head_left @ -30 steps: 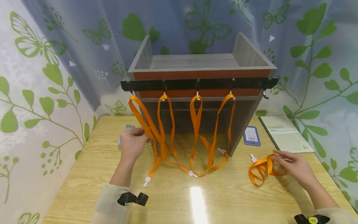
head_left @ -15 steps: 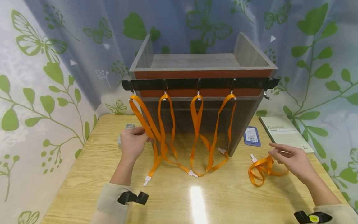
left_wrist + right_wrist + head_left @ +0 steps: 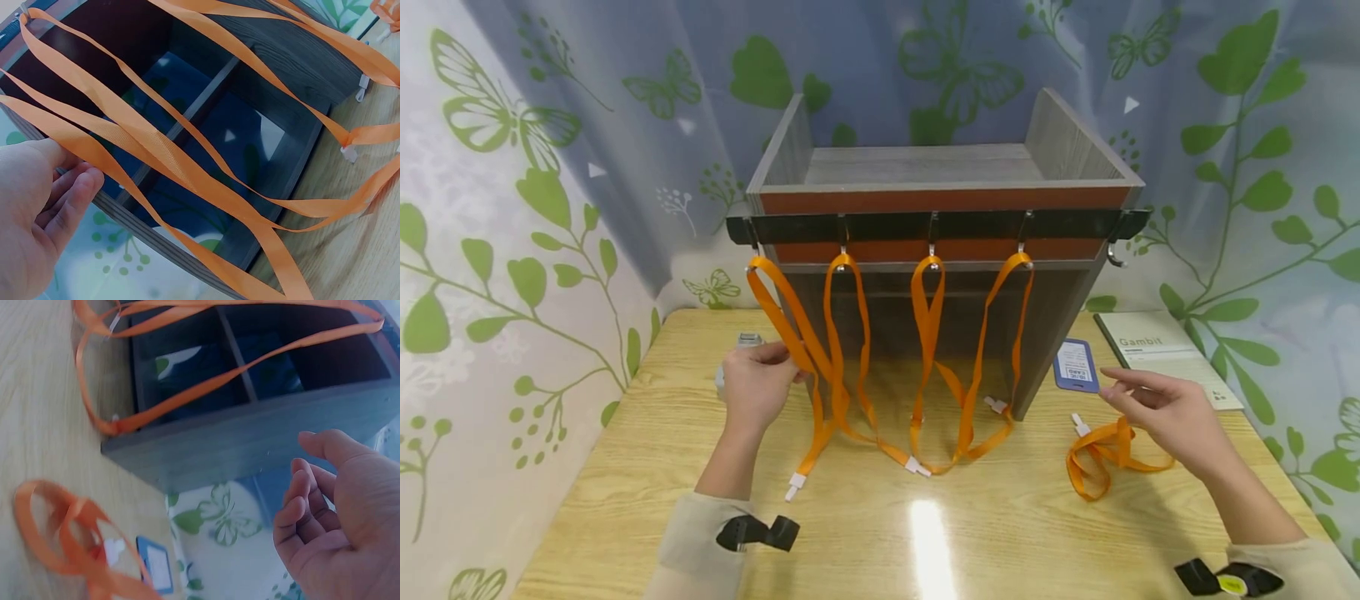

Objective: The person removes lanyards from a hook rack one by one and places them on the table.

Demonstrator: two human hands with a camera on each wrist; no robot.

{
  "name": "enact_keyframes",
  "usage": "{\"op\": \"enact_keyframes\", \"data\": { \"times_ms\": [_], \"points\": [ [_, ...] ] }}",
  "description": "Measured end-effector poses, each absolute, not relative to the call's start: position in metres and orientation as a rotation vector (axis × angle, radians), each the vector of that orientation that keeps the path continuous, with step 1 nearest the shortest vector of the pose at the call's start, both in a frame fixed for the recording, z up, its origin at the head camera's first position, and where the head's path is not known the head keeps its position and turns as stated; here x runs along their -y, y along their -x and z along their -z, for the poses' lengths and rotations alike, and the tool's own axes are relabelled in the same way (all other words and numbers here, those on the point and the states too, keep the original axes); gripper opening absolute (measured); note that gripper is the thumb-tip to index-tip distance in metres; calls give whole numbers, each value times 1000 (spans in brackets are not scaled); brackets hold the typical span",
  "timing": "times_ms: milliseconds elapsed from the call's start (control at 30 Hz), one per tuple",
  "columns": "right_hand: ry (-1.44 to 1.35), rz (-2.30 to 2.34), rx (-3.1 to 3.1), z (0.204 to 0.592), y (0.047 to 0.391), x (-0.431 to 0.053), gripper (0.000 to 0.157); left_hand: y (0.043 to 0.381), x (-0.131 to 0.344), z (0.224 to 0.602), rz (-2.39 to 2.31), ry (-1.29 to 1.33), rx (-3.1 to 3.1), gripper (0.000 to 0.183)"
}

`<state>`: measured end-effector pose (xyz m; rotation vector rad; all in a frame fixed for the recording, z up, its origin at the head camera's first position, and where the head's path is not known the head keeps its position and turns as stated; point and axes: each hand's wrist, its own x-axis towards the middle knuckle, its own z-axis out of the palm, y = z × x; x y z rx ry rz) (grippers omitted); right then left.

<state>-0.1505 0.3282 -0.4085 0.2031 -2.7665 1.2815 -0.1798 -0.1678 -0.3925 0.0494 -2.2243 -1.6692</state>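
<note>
The right hand had shifted leftward and away from the loose, tangled orange fabric lanyard, while the left hand had stayed at the leftmost orange ribbon lanyard. The left grip was nearly closed, its fingers pinching one strand below the hook. The right grip held nothing: its fingers curled loosely, with a gap between thumb and forefinger, above the worktop near the lower corner of a blue-framed rectangular card holder.

The loose lanyard lay on the worktop to the right of a grey wood-grain shelf unit, its white plastic clip pointing toward the card holder. Across the front of the unit ran a black rail with metal hooks. The leftmost lanyard hung from the first, and three more orange lanyards followed on the next hooks: the second, the third and the fourth. The curved metal hook at the right end was bare. The lower straps of the leftmost and second lanyards crossed, so which clip belonged to which could not be told. A pale green notebook lay right of the card holder.
</note>
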Motion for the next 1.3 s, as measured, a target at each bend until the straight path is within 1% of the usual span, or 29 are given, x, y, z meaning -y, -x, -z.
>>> {"op": "enact_keyframes", "data": {
  "times_ms": [233, 500, 700, 1033, 1300],
  "points": [
    [-258, -1302, 2729, 399, 150, -309, 37, 179, 168, 393, 1677, -76, 2231, 18],
    [-278, -1360, 2754, 382, 152, -282, 40, 178, 168, 394, 1671, -74, 2235, 18],
    [-331, -1402, 2732, 372, 154, -264, 38, 179, 168, 396, 1674, -49, 2227, 20],
    [-423, -1497, 2643, 370, 163, -241, 44, 179, 170, 392, 1659, -54, 2233, 18],
    [-475, -1499, 2655, 371, 170, -231, 46, 181, 169, 394, 1671, -51, 2236, 20]
  ]
}}
